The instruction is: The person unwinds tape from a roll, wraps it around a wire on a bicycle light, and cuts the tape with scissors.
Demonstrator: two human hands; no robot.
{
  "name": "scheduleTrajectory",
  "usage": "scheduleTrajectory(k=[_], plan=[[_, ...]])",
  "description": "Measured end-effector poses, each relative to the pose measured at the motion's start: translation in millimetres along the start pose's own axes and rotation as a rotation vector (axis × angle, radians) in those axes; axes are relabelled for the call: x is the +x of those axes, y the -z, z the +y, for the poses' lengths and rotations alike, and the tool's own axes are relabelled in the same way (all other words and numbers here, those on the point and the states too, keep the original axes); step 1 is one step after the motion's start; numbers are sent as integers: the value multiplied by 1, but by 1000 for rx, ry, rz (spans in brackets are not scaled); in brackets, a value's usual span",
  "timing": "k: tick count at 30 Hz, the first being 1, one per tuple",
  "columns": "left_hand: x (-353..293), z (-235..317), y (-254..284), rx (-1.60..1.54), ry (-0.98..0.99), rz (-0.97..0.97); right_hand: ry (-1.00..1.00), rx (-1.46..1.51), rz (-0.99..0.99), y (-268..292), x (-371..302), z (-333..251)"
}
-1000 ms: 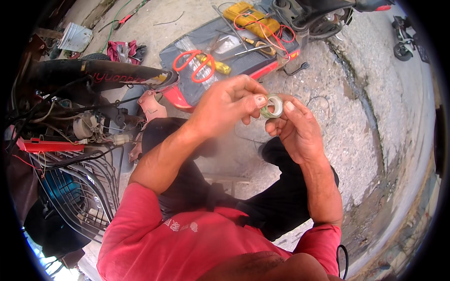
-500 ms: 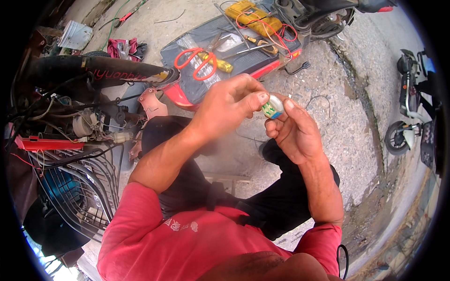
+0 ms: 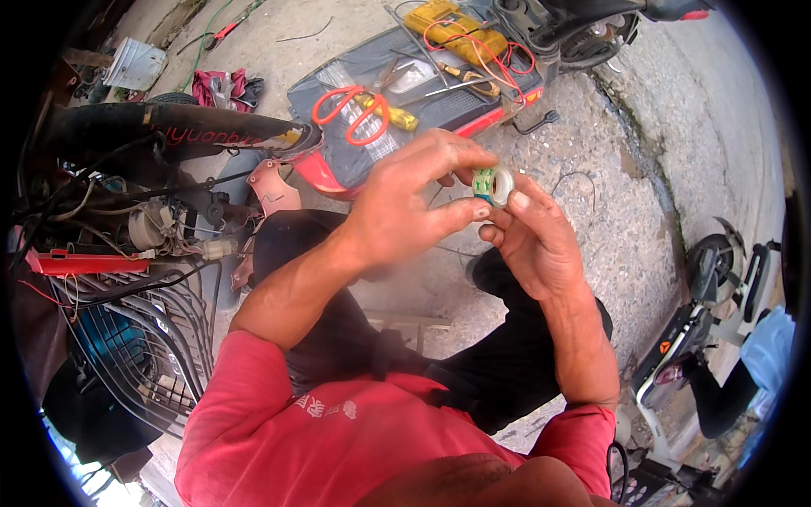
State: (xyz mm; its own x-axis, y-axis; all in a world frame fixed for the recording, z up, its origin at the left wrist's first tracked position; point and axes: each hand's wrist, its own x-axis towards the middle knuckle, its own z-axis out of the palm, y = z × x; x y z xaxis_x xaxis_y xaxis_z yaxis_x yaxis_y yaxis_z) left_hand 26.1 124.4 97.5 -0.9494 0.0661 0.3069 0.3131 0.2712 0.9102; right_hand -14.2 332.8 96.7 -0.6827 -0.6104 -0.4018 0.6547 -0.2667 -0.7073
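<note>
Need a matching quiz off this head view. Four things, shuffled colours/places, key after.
1. small roll
2. scissors
3. meter
4. bucket

A. yellow, near the top edge of the picture
B. whitish, upper left of the picture
C. held up at the right hand
D. orange handles

Pairs: 1-C, 2-D, 3-A, 4-B

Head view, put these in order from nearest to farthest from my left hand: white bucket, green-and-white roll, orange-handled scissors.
Nearest to the left hand first:
1. Green-and-white roll: right by its fingertips, on the right.
2. Orange-handled scissors: ahead, slightly left.
3. White bucket: far off, upper left.
</note>
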Motion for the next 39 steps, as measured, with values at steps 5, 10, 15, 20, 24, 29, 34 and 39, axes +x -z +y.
scheduleTrajectory(k=[5,10,15,20,24,29,34,39], plan=[[-2,-3,-1,-34,-81,13,9,-47,-17,8,2,2],[-2,-3,1,1,-83,-20,110,-223,-25,2,0,1],[0,1,5,4,-82,-62,121,-281,-49,2,-2,3],[0,2,7,-39,-76,-101,106,-341,-105,1,-5,-5],[-1,2,4,-75,-75,-114,109,-386,-123,3,-8,-7],[-2,-1,3,-45,-141,-119,80,-388,-119,12,-5,-3],[-3,-1,-1,-155,-10,-69,106,-244,-88,2,-4,1],[-4,-5,-1,-176,42,-59,37,-212,-90,-1,-2,-1]])
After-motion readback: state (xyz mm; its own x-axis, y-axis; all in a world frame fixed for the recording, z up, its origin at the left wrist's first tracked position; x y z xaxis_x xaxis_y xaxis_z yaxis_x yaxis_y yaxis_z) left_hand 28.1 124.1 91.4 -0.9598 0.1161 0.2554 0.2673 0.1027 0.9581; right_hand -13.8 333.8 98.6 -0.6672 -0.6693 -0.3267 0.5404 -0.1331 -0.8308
